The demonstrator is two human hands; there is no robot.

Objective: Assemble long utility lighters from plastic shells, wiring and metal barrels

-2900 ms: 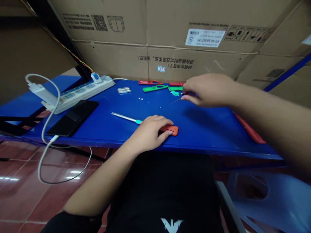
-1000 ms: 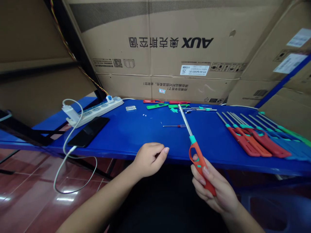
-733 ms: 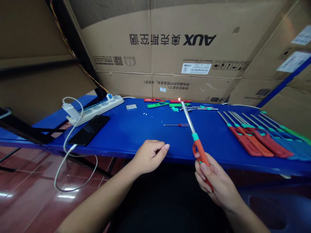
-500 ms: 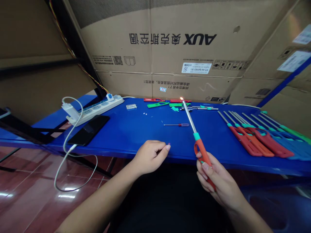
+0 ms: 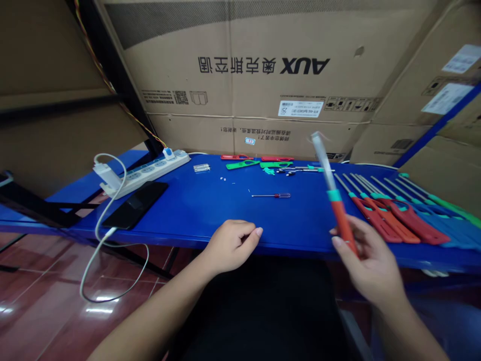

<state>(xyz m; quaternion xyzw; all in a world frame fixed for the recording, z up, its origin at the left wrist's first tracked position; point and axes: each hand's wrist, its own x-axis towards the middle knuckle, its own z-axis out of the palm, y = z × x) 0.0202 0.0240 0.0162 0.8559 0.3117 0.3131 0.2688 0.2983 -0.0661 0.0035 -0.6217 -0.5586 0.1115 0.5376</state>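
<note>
My right hand [image 5: 372,265] is wrapped round the red-orange handle of a long-necked gas lighter [image 5: 340,215]. The lighter points up and slightly left above the table, its metal tube blurred by motion; no flame shows at its tip. At the table's front edge rests my left hand [image 5: 235,245], fingers curled in a loose fist, with nothing seen in it. Beyond that hand lies a small screwdriver [image 5: 270,195] with a clear purplish handle. To the right, several similar lighters [image 5: 398,215] with red, orange, blue and green handles lie in a row on the table.
On the blue table [image 5: 195,210], a black phone [image 5: 135,204] is plugged into a cable beside a white power strip [image 5: 150,170]. Green and red handle shells [image 5: 242,164], metal tubes [image 5: 311,169] and small bits lie along the back. A large cardboard sheet [image 5: 255,30] stands behind.
My right hand has swung the lighter to the right and turned it. The flame at its tip is gone. My left hand has stayed at the table edge.
</note>
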